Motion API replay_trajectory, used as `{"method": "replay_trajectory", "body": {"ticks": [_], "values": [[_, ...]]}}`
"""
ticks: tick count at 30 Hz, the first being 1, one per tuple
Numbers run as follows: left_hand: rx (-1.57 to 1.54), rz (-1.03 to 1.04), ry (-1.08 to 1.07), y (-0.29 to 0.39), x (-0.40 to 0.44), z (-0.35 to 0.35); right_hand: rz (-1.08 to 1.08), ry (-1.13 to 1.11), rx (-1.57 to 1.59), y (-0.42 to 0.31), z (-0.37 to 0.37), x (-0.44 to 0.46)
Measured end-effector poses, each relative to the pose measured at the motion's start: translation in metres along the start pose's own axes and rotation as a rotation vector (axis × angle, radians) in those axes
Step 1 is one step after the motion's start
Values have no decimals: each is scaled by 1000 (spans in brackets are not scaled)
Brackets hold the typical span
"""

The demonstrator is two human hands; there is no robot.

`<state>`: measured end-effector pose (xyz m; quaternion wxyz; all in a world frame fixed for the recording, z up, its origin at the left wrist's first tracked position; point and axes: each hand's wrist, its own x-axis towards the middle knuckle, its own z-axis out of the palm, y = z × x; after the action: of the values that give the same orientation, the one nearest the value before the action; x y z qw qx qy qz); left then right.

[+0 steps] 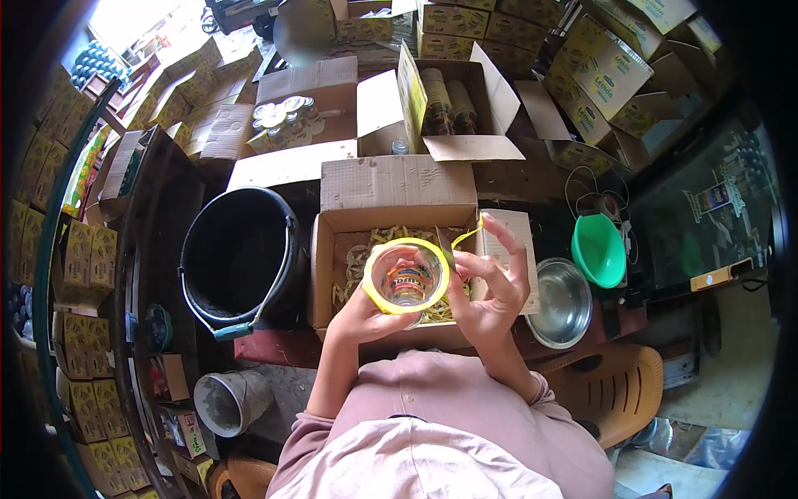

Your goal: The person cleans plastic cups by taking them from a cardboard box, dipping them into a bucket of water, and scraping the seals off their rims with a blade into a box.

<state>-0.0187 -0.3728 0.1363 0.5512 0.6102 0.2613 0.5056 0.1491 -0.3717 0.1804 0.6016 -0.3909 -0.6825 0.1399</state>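
Observation:
My left hand (366,314) is wrapped round a clear plastic jar (407,281) with a yellow rim and a printed label. The jar's round mouth faces up toward the camera. At the jar's right side, my right hand (495,291) pinches a thin dark blade-like piece (446,249) against the rim. A narrow yellow strip (468,234) rises from there to my right fingertips. Both hands are above an open cardboard box (399,183) that holds yellow strip scraps (356,254).
A black bucket (241,254) stands left of the box. On the right are a green bowl (598,249) and a metal bowl (560,303). Behind are open cartons (303,162), one holding jars (283,121). A grey bucket (233,402) is lower left, a chair (607,387) lower right.

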Motion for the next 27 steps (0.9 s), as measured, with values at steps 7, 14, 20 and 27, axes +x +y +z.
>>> {"method": "replay_trajectory", "body": {"ticks": [7, 14, 20, 27], "values": [[-77, 26, -45, 4, 2, 1, 50, 3, 82, 4, 2, 0], [46, 60, 9, 2, 3, 3, 27, -18, 73, -1, 4, 0], [12, 49, -4, -1, 2, 4, 49, -7, 70, 0, 5, 0], [-237, 31, 77, -5, 4, 10, 39, 118, 0, -3, 5, -1]]}}
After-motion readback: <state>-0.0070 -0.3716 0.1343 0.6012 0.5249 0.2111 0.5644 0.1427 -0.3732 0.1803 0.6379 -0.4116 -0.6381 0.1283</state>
